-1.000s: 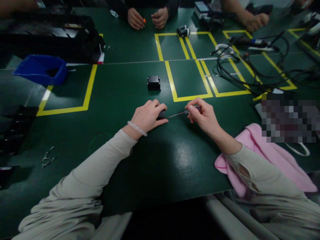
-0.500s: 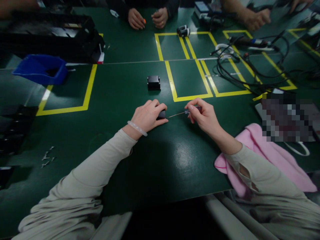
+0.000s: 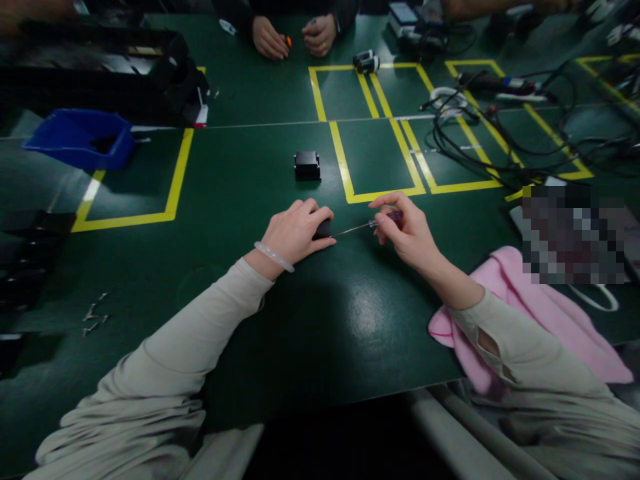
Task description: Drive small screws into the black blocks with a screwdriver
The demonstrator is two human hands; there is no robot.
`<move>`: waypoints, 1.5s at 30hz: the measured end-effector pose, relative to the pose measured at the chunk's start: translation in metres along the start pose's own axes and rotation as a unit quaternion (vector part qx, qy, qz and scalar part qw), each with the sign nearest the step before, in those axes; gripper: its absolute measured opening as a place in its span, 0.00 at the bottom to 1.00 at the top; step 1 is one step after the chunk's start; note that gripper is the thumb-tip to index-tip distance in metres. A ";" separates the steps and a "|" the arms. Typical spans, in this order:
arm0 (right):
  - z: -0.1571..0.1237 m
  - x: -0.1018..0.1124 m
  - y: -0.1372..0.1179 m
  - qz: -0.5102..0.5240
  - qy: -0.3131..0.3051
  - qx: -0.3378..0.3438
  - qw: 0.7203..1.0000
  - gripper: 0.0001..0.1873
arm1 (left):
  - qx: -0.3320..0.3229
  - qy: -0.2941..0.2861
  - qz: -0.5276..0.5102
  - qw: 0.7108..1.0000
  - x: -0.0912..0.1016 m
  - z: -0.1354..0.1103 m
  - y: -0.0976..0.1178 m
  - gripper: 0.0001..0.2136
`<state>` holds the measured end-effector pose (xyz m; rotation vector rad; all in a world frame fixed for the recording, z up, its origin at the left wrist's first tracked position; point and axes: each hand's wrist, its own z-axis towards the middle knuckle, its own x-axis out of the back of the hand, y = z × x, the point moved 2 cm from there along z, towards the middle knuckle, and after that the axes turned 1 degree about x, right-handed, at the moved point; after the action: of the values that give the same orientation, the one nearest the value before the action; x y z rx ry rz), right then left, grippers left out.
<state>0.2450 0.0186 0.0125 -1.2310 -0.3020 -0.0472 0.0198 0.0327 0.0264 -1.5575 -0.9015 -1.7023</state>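
Observation:
My left hand [image 3: 296, 233] lies curled over a small black part [image 3: 323, 229] on the green table [image 3: 310, 320], pressing it down; most of the part is hidden under the fingers. My right hand [image 3: 406, 230] pinches the purple handle of a thin screwdriver [image 3: 367, 225], held almost level. Its metal shaft points left and its tip meets the black part's right side. A second small black block [image 3: 307, 165] sits alone a little farther away, beside a yellow taped rectangle [image 3: 376, 160].
A blue bin [image 3: 80, 139] and black trays [image 3: 100, 67] stand at the far left. Several loose screws [image 3: 94, 313] lie at the near left. Tangled cables [image 3: 490, 133] cover the far right. A pink cloth [image 3: 530, 313] lies by my right arm. Another person's hands [image 3: 295, 35] rest opposite.
My right hand's fingers have shifted slightly on the screwdriver handle. A forearm at the far right edge has withdrawn from view. My left hand has stayed put.

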 end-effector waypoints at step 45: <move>0.000 -0.001 0.002 -0.008 0.003 -0.017 1.000 0.14 | 0.001 0.005 -0.001 1.000 0.001 0.000 0.001 0.18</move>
<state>0.2444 0.0191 0.0107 -1.2624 -0.3068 -0.0707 0.0208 0.0322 0.0277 -1.5463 -0.9000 -1.7087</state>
